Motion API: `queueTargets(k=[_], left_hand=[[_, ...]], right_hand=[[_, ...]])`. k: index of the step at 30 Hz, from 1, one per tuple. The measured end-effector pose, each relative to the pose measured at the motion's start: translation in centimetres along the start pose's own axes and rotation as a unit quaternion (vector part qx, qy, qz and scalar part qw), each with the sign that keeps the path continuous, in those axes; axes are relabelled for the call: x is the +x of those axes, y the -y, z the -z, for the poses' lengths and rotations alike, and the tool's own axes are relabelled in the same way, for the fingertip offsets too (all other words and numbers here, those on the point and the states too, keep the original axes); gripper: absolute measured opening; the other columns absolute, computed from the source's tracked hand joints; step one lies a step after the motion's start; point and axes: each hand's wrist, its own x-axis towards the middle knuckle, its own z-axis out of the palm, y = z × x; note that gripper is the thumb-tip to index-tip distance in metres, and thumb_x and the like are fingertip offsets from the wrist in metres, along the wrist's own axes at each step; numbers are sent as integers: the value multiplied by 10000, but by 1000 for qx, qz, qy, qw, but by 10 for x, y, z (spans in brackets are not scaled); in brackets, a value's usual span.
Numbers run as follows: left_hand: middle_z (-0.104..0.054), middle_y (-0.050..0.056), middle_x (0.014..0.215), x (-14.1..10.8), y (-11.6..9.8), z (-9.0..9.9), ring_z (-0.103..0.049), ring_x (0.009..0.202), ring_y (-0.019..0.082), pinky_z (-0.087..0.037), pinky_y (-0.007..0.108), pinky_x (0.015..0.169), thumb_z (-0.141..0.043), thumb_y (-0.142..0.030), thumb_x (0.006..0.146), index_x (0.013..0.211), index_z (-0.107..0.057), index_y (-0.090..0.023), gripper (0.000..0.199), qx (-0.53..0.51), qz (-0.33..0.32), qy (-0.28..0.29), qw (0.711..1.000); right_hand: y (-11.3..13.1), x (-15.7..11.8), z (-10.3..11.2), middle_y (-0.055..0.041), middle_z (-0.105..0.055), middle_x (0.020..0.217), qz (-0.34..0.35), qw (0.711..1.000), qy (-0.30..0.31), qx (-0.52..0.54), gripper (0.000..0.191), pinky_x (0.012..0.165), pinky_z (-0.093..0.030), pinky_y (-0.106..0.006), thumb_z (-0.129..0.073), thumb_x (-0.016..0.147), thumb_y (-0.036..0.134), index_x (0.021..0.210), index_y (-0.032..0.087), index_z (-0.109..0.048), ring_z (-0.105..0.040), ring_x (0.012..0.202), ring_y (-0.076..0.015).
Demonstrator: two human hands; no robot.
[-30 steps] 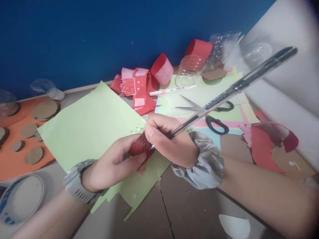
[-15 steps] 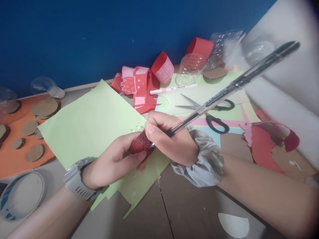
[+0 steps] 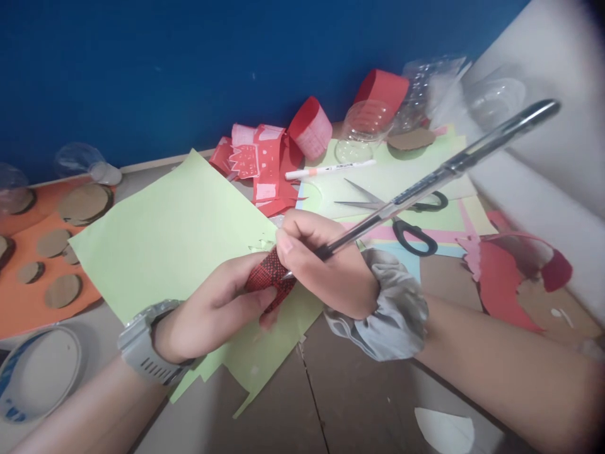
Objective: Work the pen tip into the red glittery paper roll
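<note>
Pinched between the thumb and fingers of my left hand [image 3: 227,302] is a small red paper piece [image 3: 267,277] covered in a dark grid pattern. My right hand [image 3: 326,265] grips a clear-barrelled black pen [image 3: 401,198], its tip against the red piece and its capped end pointing up to the right. Fingers of the right hand hide part of the red piece. Both hands are over a light green paper sheet [image 3: 174,221], which has an irregular cut lower edge.
Black-handled scissors [image 3: 416,236] lie spread on stacked coloured paper, beside a white marker [image 3: 331,169]. Behind are a red paper figure [image 3: 268,161], red paper rings [image 3: 312,129] and clear plastic cups [image 3: 363,129]. Cardboard discs [image 3: 85,202] sit on orange paper at left, near a tape roll [image 3: 42,372].
The pen's upper end has tilted down a little while its tip stays at the red piece. Both hands keep their hold, and the view has shifted slightly.
</note>
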Motion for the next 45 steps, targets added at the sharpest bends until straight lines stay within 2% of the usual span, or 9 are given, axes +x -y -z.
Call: queueTargets(k=[11,15,39,42,45], left_hand=[[-566,-5,706,0,-2,-2,-508,642,126,-408,247,641,-452,-169,975,912,-541,-145,112,12,-6,-1,1000],[-551,0,698,0,-4,-2,-498,636,136,-409,256,638,-431,-154,967,920,-543,-138,122,23,-12,1,1000],[-539,17,687,1,-5,-4,-488,623,151,-401,264,623,-421,-191,975,843,-499,-152,159,49,-29,-9,998],[-550,20,694,1,-3,-4,-500,630,155,-402,266,621,-437,-207,975,840,-509,-150,164,54,-28,-14,998],[-572,26,729,0,-2,-5,-524,644,158,-414,279,652,-460,-243,981,880,-518,-147,151,39,-23,-29,999]], right_hand=[[2,0,0,43,-355,588,-29,999,4,16,300,496,-298,-297,-525,819,131,605,238,-343,-325,533,-131],[-2,-1,-3,51,-323,586,-6,1000,-18,17,307,508,-268,-287,-482,875,167,617,234,-330,-296,537,-120],[-6,-2,-3,61,-308,594,21,1000,2,-8,292,512,-270,-245,-448,909,170,639,208,-344,-298,540,-86],[-10,-1,-5,54,-340,605,47,998,-24,25,285,527,-282,-248,-457,903,167,634,204,-372,-322,557,-91],[-16,3,-7,50,-389,592,47,987,-82,131,303,493,-273,-247,-452,925,247,629,205,-404,-320,513,-87]])
